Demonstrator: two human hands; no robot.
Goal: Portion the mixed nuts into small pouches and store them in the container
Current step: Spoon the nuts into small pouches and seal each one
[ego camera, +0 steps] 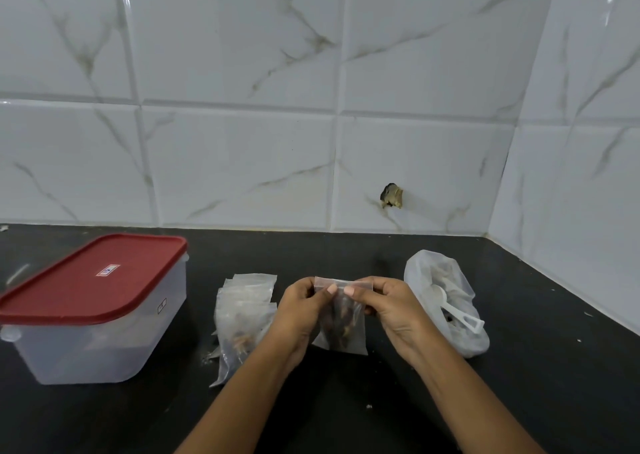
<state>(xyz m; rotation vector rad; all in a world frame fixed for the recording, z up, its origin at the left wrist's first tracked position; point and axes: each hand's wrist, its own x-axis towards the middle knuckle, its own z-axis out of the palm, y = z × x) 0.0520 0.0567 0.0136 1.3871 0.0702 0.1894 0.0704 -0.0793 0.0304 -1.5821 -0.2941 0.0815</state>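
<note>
At the centre of the frame, both hands hold one small clear pouch [343, 330] just above the counter [346, 408]. The left hand [304, 311] and right hand [393, 310] each pinch its top strip between thumb and fingers. That strip runs left to right across the frame, and the nut-filled body hangs down below it, so this looks like the sealing step. The container [86, 353] stands at the lower left of the frame with its red lid [93, 277] on, well apart from the pouch. The left hand is the nearer one. A pile of pouches [242, 318] lies between that hand and the container. The bag of mixed nuts [464, 341], holding a white scoop [457, 313], sits just right of the right hand. Storing the pouch would likely mean carrying it leftward past the pile and lifting the lid first.
</note>
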